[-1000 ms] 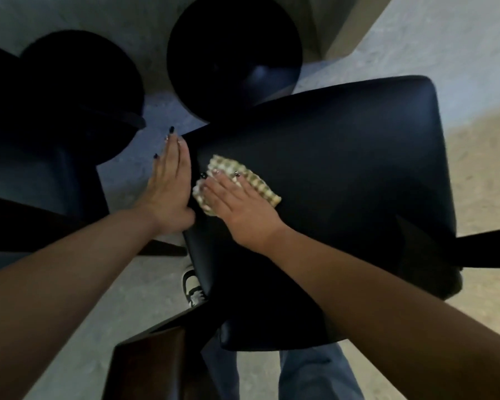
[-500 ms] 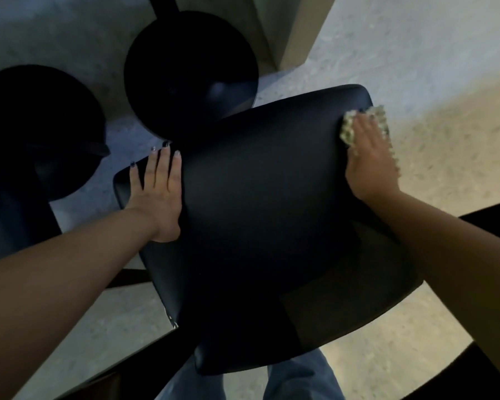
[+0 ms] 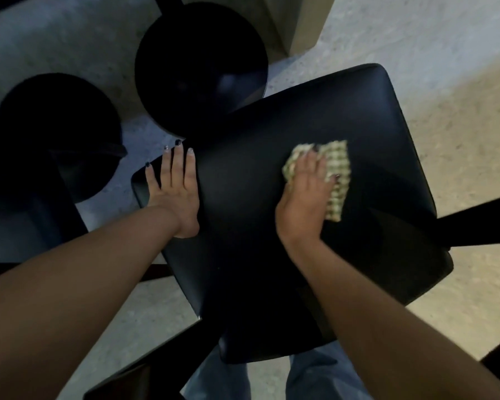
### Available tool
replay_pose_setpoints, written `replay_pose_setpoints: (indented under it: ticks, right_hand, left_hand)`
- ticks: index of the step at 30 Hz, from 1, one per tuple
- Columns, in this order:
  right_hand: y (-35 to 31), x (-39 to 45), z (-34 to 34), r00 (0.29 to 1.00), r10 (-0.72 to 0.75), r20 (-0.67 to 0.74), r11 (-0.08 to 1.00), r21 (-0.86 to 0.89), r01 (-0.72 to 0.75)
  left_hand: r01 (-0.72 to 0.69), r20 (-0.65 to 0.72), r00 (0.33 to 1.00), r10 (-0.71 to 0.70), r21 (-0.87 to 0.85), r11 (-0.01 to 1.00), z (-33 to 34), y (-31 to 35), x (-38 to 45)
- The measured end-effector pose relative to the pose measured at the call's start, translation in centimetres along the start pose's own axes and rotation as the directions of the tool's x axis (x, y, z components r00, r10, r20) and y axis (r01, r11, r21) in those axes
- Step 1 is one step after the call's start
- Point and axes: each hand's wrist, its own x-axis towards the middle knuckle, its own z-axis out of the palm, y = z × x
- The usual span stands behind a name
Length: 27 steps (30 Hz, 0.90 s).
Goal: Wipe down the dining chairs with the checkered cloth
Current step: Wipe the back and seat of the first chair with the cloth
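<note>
A black padded dining chair seat [image 3: 243,226] fills the middle of the view. My right hand [image 3: 303,203] lies flat on the green-and-cream checkered cloth [image 3: 337,180] and presses it against the seat, right of its centre. The cloth sticks out past my fingers on the far and right sides. My left hand [image 3: 173,192] rests flat with fingers spread on the seat's left edge and holds nothing.
Two round black pedestal bases [image 3: 199,67] [image 3: 58,134] stand on the pale concrete floor [image 3: 459,140] beyond the chair. A beige column foot [image 3: 298,21] is at the top. Dark chair parts [image 3: 479,226] reach in from the right. My jeans [image 3: 315,379] show below the seat.
My right hand swept the cloth from beside my left hand to the seat's far right corner, then back toward the middle right. My left hand stayed on the left edge.
</note>
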Motion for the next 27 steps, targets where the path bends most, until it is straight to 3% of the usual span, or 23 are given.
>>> replay_pose_setpoints:
  ticks: [5,9,11,14,16,18,20,27]
  right_hand:
    - [-3.0,-5.4,2.0,0.959,-0.247,0.135,0.966,-0.045,0.255]
    - [-3.4,-8.6,2.6,0.857,-0.442,0.265,0.88,-0.059,0.472]
    - [-3.1,-10.2,2.7,0.747,-0.54,0.389,0.778,-0.109,0.619]
    - [-1.3,-11.7,2.6,0.448,-0.706,0.548,0.475,-0.103,0.874]
    - [0.1,-11.4,2.4,0.289,-0.769,0.57,0.301,-0.075,0.951]
    - [1.0,-10.1,2.1,0.195,-0.802,0.565,0.18,-0.083,0.98]
    - [1.9,-7.7,1.4,0.208,-0.82,0.534,0.169,-0.123,0.978]
    - [9.4,1.5,-4.6,0.666,-0.656,0.355,0.595,-0.301,0.745]
  left_hand:
    - [-0.015,-0.011,1.0,0.015,-0.001,1.0,0.2,-0.2,0.1]
    - [-0.02,-0.017,1.0,0.02,0.007,1.0,0.4,-0.2,0.4]
    - [-0.02,-0.016,1.0,0.021,0.008,1.0,0.4,-0.2,0.4]
    - [-0.021,-0.018,1.0,0.022,0.013,1.0,0.4,-0.3,0.5]
    - [-0.027,-0.02,0.999,0.027,0.014,1.0,0.5,-0.2,0.5]
    - [-0.023,-0.036,0.999,0.024,0.019,1.0,0.6,-0.3,0.5]
    - [-0.021,-0.046,0.999,0.022,0.015,1.0,0.6,-0.2,0.4]
    - [-0.012,-0.063,0.998,0.013,0.018,1.0,0.6,0.0,0.2]
